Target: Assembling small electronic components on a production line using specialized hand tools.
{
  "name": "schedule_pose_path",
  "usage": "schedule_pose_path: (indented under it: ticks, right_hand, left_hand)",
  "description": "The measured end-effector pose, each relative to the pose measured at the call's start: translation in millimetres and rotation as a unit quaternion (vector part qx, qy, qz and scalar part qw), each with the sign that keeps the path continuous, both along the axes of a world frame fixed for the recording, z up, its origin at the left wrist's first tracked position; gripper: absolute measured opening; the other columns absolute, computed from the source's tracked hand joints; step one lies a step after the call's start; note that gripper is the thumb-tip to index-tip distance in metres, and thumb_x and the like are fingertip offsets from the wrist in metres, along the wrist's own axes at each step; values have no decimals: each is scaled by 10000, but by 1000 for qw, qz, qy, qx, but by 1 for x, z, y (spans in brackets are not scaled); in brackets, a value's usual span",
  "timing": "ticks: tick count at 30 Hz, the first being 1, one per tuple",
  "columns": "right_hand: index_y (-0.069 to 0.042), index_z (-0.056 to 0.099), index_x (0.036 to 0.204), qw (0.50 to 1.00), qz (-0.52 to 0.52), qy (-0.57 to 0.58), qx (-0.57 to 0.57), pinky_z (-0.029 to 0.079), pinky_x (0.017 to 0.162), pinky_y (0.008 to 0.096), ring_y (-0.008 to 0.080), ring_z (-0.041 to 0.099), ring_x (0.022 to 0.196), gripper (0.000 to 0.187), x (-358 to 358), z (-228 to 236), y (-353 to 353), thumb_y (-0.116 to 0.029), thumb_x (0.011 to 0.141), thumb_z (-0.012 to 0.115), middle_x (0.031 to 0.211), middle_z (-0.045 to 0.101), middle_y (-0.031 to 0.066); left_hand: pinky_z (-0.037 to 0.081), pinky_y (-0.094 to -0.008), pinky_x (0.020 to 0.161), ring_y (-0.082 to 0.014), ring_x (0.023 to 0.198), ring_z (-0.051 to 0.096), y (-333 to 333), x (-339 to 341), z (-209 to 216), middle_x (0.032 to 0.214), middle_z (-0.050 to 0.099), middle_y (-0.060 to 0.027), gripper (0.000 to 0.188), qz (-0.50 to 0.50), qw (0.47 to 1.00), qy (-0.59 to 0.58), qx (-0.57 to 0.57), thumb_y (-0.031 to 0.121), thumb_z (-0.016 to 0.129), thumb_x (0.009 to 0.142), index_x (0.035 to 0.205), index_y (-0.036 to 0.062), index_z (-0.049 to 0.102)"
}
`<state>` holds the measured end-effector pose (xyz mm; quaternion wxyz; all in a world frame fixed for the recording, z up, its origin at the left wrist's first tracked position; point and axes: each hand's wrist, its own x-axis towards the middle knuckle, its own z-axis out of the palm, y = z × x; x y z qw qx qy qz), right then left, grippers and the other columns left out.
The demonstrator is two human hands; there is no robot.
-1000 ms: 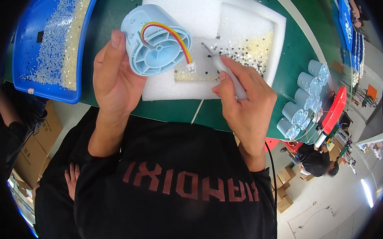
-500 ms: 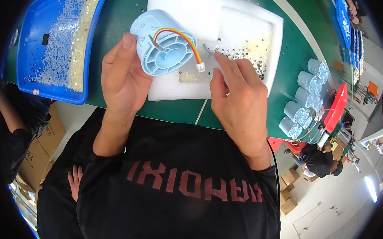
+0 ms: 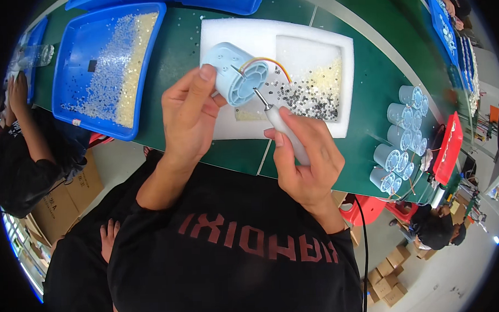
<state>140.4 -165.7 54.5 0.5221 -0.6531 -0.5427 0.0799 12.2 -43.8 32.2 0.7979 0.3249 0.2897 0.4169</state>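
My left hand (image 3: 188,111) is closed around a light blue round plastic housing (image 3: 222,74), thumb on its outside. The housing is tilted so that its ribbed end faces right. A bundle of thin wires (image 3: 280,66) arcs out of it over the foam. In my right hand (image 3: 310,167) is a screwdriver (image 3: 286,130) with a pale thick handle and a thin metal bit. The bit's tip is at the ribbed end of the housing; whether it touches, I cannot tell. Beneath both lies a white foam tray (image 3: 343,81) holding small black and pale yellowish pieces.
On the green table (image 3: 174,48), a blue tray (image 3: 63,102) of small clear and yellowish pieces stands at the left. Several light blue housings (image 3: 397,115) are lined up at the right, beside a red bin (image 3: 447,149). Another person's arm (image 3: 31,130) is at far left.
My right hand has drawn back from the foam tray, and the screwdriver now points up-left at the housing. My left hand and the housing appear slightly lower and further right.
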Motion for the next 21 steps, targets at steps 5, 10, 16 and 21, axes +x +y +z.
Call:
schedule_pose_path:
  ticks: [5,10,16,21]
  right_hand:
    - [9,651,1096,1000,13,-5,-5,531,590,294,214,650,694,384,4,2,-5,76,719,676,880,632,133]
    - [5,653,1097,1000,10,21,-16,531,586,294,210,649,694,385,9,2,-3,73,719,677,887,632,120]
    - [-7,633,1128,990,37,-132,-24,520,552,299,202,636,660,401,17,17,5,56,733,669,886,618,120]
    - [11,571,1091,841,38,511,-172,490,465,274,140,580,544,257,-1,26,2,0,838,617,944,599,132]
  left_hand:
    - [508,-406,873,-194,948,620,-6,2,2,1033,628,-134,333,-16,999,-3,42,213,551,966,1092,-92,598]
    - [509,-402,866,-185,948,614,-5,7,3,1025,617,-117,337,-23,999,0,40,199,547,968,1106,-107,583]
    - [479,-283,771,-154,882,586,2,-6,4,970,606,-87,192,-31,955,157,248,58,625,890,1014,-87,648]
    - [456,-267,699,-166,829,581,6,-12,18,911,626,-99,202,-8,898,227,377,34,698,801,985,-42,670]
